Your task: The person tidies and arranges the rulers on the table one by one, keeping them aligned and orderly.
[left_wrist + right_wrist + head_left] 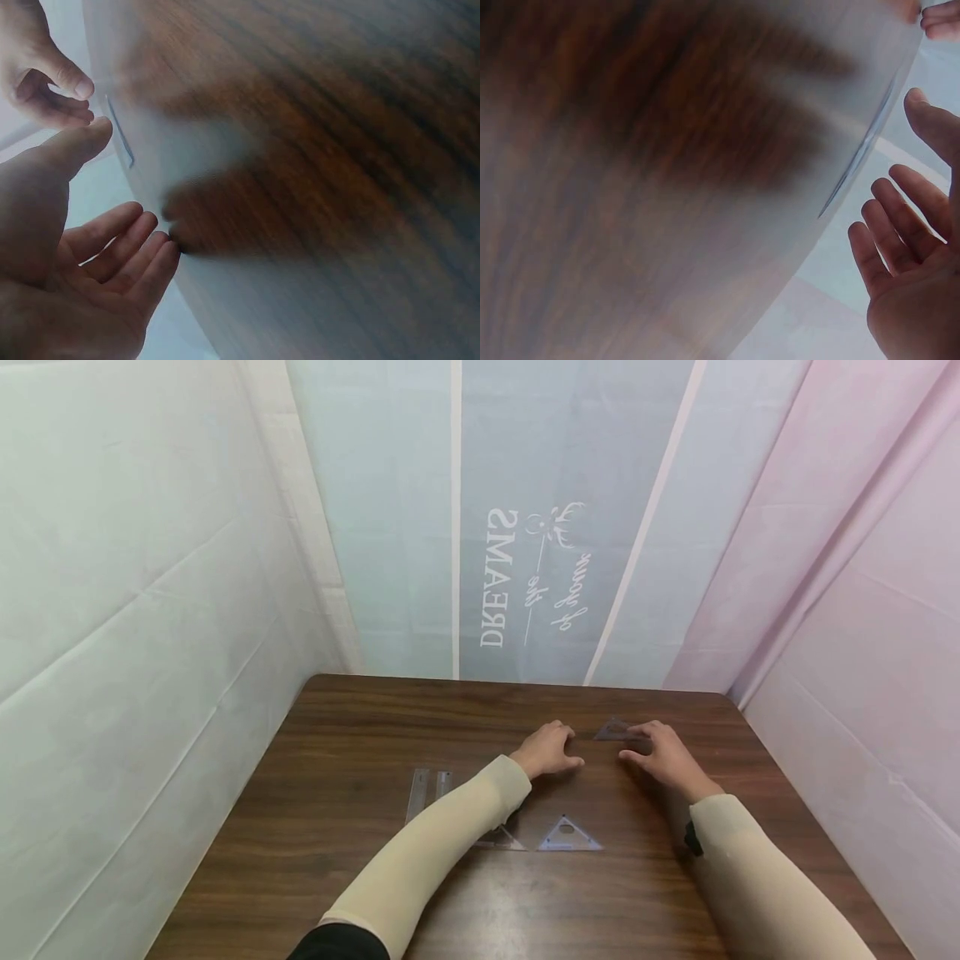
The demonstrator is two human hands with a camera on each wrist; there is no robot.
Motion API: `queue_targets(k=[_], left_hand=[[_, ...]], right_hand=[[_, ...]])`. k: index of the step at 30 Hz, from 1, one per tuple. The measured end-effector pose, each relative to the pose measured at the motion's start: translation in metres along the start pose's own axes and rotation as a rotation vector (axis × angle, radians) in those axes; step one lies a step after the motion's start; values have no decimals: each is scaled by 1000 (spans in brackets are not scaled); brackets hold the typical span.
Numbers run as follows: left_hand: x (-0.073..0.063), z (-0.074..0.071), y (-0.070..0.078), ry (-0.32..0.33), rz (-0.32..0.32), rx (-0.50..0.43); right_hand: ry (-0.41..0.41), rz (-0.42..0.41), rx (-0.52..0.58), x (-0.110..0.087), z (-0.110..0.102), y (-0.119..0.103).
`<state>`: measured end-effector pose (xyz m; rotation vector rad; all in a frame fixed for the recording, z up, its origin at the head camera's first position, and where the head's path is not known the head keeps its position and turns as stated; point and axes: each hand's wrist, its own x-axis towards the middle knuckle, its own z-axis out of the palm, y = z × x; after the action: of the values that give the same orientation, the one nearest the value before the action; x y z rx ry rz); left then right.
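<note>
A clear set square [611, 729] lies flat near the back of the table, and in the right wrist view this set square [859, 155] looks like a thin sliver. My right hand [667, 762] is right beside it, fingertips overlapping its right end in the head view. The right wrist view shows that hand [911, 247] with relaxed, spread fingers and nothing in them. To the left, my left hand [546, 750] hovers low over the wood, thumb apart from the fingers. Its palm [97, 292] is bare in the left wrist view.
Closer to me lies another clear set square [570, 844] with a round hole. A third set square [504, 838] is partly hidden under my left sleeve, as are two clear ruler strips [417, 789]. Fabric walls [405, 568] enclose the brown table [315, 860] at the back and sides.
</note>
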<state>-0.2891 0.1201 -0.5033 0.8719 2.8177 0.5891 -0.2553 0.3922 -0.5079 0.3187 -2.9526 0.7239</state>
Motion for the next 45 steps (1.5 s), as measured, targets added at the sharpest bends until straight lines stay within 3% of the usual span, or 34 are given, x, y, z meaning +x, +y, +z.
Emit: queue_targets(k=[9,20,36,45], left_hand=[[6,3,1,-21,3,79],[13,8,4,7,-18,155],[17,7,6,11,-35,219],[26,10,4,-6,-69,219]], right_hand=[[3,27,-10,10,-4,15],[-25,50,-12,18,-1,25],[-29,81,-48,26,1,20],[-20,77,-74,30,4,13]])
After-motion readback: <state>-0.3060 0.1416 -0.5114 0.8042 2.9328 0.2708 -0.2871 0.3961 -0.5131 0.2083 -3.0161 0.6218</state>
